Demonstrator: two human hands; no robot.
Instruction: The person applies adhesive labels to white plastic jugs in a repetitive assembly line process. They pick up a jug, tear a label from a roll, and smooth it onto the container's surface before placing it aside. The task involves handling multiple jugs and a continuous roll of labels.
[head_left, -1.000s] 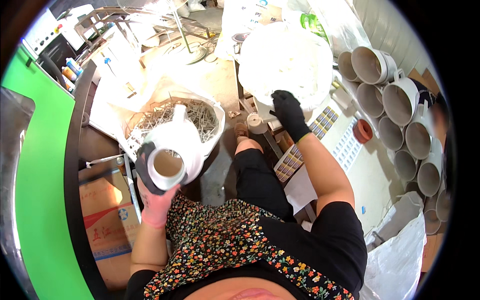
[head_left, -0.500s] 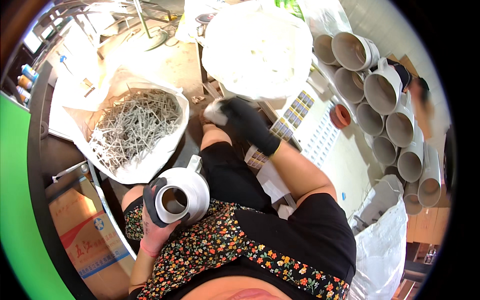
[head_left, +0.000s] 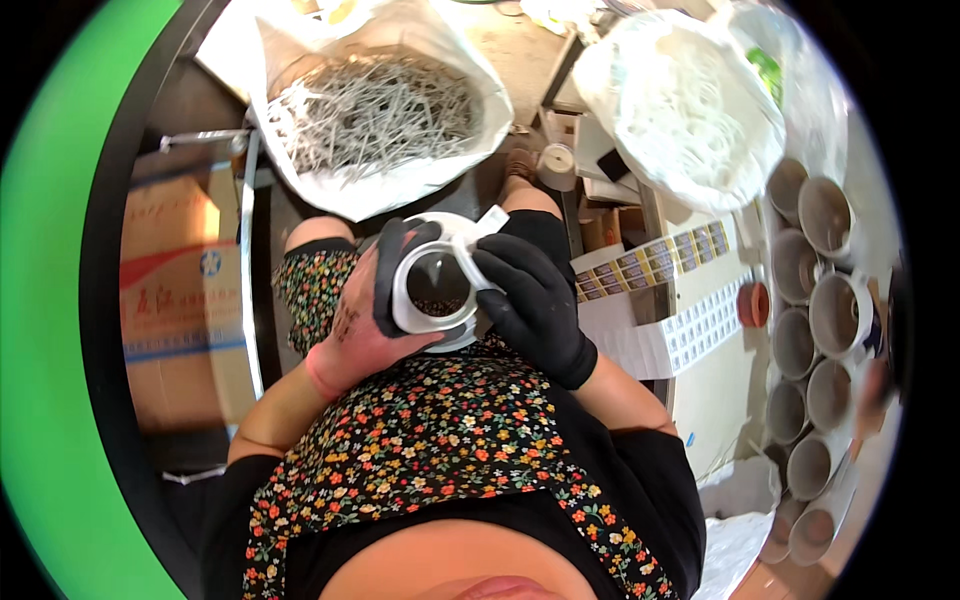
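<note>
A pale grey plastic pipe fitting [head_left: 436,325] with a round mouth and a short side branch rests on my lap, its mouth facing up. My left hand [head_left: 375,305], in a pink glove with dark fingers, is closed around its left side. From the right, my right hand [head_left: 535,305], in a black glove, curls its fingers over the mouth's rim. Whether anything small sits under those fingertips is hidden. Through the mouth shows the flowered apron [head_left: 430,410]. Beyond my right knee, beside my shoe [head_left: 520,165], stands a small white round container [head_left: 557,167].
A white sack of thin metal pieces [head_left: 375,115] stands ahead, with a bag of white rings [head_left: 685,125] at far right. Sticker sheets [head_left: 655,265] and a reddish-brown ring [head_left: 752,304] lie on the right-hand table. Grey pipe fittings [head_left: 840,315] are stacked beyond. A cardboard box [head_left: 185,300] is at left.
My right hand has come back from the white container to the fitting's rim. The fitting, in my left hand, now sits more centrally on my lap. The whole view has shifted.
</note>
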